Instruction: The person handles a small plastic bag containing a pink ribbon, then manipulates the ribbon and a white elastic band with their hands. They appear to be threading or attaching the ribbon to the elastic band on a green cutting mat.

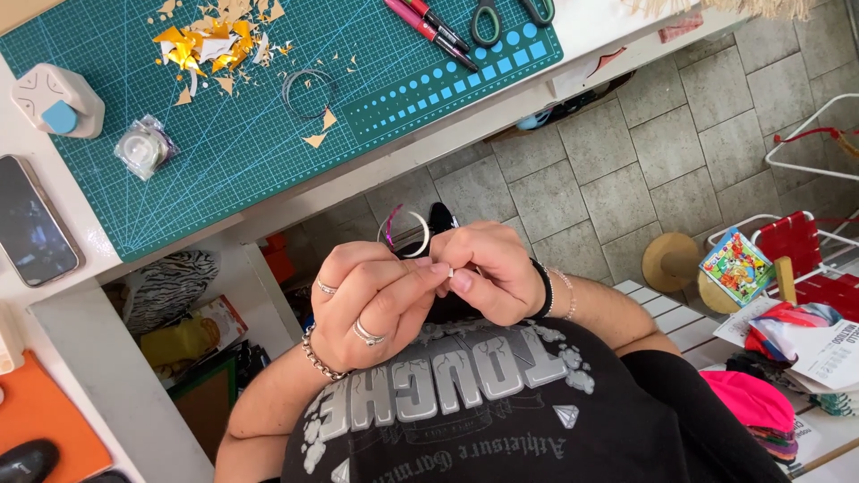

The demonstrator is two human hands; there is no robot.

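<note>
My left hand (371,300) and my right hand (488,268) meet close to my chest, below the table edge. Together their fingertips pinch a thin wire ring (413,234) with a pink strand on it; the ring stands up just above my fingers. My left hand wears rings and a chain bracelet, my right wrist a black band and a thin bracelet. On the green cutting mat (268,152) lie another coil of wire (307,92), gold and white paper scraps (208,45) and a small clear packet (143,148).
Pink and red pens (429,27) and scissors (510,13) lie at the mat's far edge. A white paper punch (55,100) and a phone (31,224) sit at left. Tiled floor, a wooden stool (676,261), a red rack and coloured clutter lie to the right.
</note>
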